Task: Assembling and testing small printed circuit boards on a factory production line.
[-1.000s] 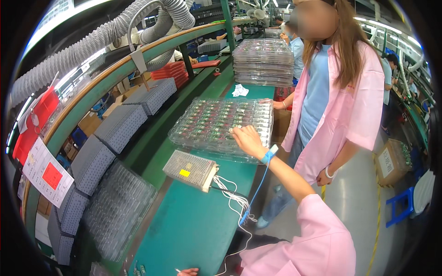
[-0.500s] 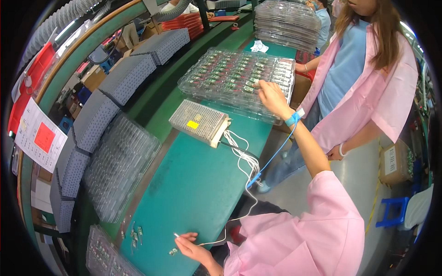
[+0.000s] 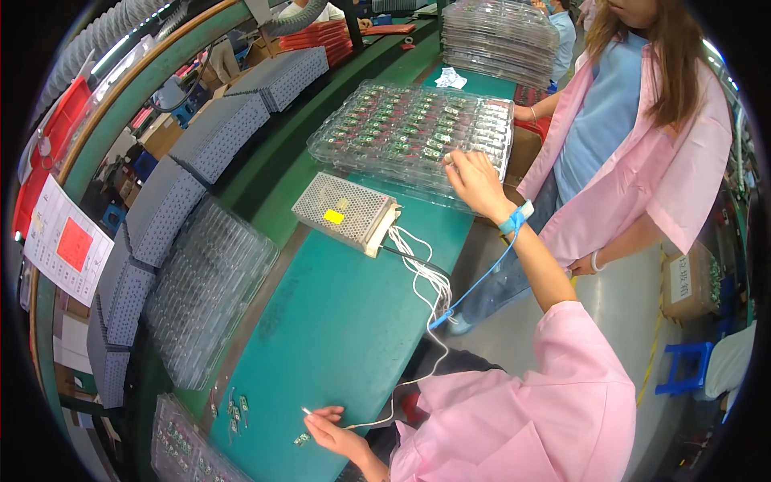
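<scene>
My left hand (image 3: 333, 431) is closed around the end of a thin white cable (image 3: 434, 363), with a small pale tip (image 3: 306, 410) sticking out past the fingers. Just below it on the green bench lies a small circuit board (image 3: 302, 439). My right hand (image 3: 475, 183), wearing a blue wrist strap (image 3: 516, 218), is at the near right part of a clear plastic tray (image 3: 345, 153) filled with rows of small circuit boards. Its thumb and fingers are pinched together; what is between them is too small to make out.
A perforated metal power supply box (image 3: 344, 210) with bundled white cords stands mid-bench. Several loose boards (image 3: 234, 411) lie near another tray (image 3: 181, 446). Empty clear trays (image 3: 210, 293) and grey foam blocks (image 3: 193, 140) line the far side. A person in pink (image 3: 626, 153) stands at the right.
My right hand has drawn back slightly from the boards towards the tray's near edge, fingers now more curled. My left hand stays in place with the cable end.
</scene>
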Motion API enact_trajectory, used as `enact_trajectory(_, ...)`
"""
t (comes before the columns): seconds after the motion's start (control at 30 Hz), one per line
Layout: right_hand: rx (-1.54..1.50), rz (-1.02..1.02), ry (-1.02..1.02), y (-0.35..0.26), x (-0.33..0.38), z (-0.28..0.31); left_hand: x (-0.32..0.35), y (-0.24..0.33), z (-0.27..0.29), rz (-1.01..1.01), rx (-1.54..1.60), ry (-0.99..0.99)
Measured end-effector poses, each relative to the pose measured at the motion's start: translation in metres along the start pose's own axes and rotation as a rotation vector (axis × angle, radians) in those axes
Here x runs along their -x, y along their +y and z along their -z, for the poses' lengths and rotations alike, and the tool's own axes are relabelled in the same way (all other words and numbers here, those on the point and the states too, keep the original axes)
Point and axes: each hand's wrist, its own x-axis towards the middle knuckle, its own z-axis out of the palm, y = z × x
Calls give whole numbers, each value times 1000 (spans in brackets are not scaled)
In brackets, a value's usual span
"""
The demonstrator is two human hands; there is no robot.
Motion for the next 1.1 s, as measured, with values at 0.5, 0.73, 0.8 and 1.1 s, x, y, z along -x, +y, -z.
enact_trajectory(0.5,108,203,268,-10,-1,57,-2,19,-4,-4,60,-1)
enact_trajectory(0.73,519,-40,119,67,-49,118,5,2,7,145,115,34)
enact_trajectory(0.8,590,-80,-111,79,-60,125,7,5,6,158,109,30)
enact_trajectory(1.1,566,-236,104,61,-98,145,9,31,-11,192,38,96)
